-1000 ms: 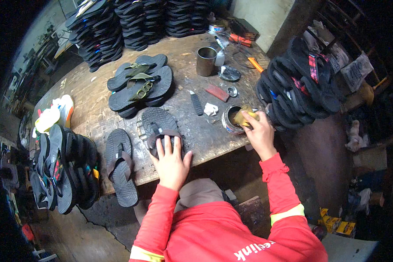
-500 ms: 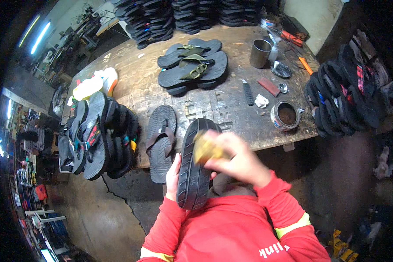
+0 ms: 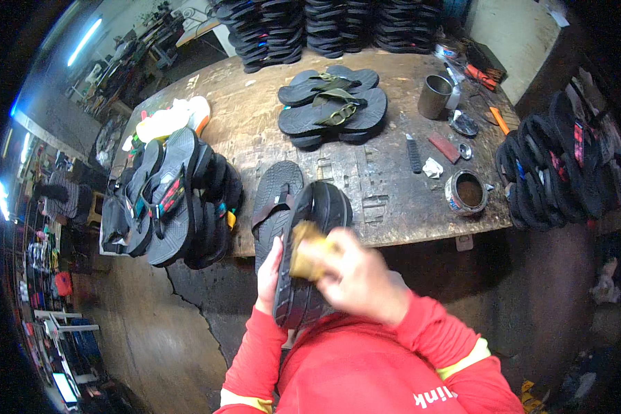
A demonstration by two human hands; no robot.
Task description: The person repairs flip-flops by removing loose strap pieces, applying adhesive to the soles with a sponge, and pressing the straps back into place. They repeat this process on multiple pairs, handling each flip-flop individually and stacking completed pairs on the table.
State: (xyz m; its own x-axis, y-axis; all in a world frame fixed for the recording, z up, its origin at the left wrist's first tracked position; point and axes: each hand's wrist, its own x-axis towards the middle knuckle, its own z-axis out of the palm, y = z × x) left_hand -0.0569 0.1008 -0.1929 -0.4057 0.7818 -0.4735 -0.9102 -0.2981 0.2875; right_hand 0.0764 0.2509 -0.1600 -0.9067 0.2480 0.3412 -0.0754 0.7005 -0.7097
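Note:
A black flip-flop (image 3: 322,201) is tilted up in front of me, its grooved sole facing my body. My left hand (image 3: 270,278) grips its left edge, with the thumb along the side. In my right hand (image 3: 367,276), which is slightly blurred, is a yellowish-brown cloth (image 3: 306,257) pressed against the sole. Whether the cloth wraps something firmer cannot be made out. Just beyond and to the left, another black flip-flop (image 3: 280,184) with a brown strap lies on the table edge, partly covered by the held one.
The worn wooden table (image 3: 241,103) carries paired flip-flops with olive straps (image 3: 338,114) and flip-flop piles at left (image 3: 176,193), right (image 3: 548,165) and back. On the right are a metal cup (image 3: 435,96), a utility knife (image 3: 412,153), a red block (image 3: 444,148) and an open tin (image 3: 466,193).
My right hand has brought the cloth down and left across the sole. The whole view has shifted, so the table's things appear farther right.

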